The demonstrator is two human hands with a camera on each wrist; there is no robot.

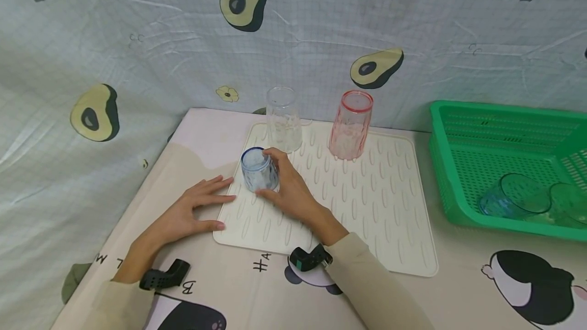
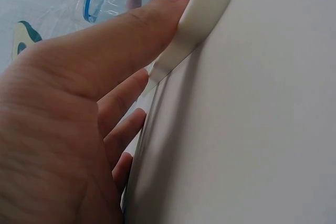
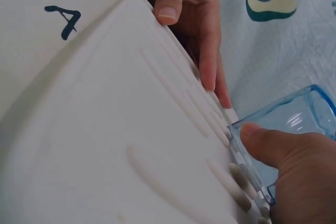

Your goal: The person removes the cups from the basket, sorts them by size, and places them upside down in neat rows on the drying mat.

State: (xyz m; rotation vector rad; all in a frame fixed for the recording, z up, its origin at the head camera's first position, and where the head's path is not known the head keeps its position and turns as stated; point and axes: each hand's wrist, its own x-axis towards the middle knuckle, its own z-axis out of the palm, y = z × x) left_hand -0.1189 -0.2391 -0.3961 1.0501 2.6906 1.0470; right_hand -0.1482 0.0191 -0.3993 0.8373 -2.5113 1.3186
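Note:
A short clear glass with a blue rim (image 1: 258,174) stands at the left side of a white ridged mat (image 1: 376,208). My right hand (image 1: 295,192) grips this glass, thumb on the near side and fingers on the far side. The right wrist view shows the thumb pressed along the blue glass (image 3: 286,111). Just left of it, my left hand (image 1: 185,214) rests at the mat's left edge with fingers spread. In the left wrist view its thumb touches the edge of the mat (image 2: 202,19), and the other fingertips lie along that side.
Behind the blue glass a tall clear glass (image 1: 285,126) stands on the mat, with a pink glass (image 1: 349,131) to its right. A green basket (image 1: 440,177) at the right holds a blue glass (image 1: 511,197) and a greenish one (image 1: 566,205). A patterned cloth hangs behind.

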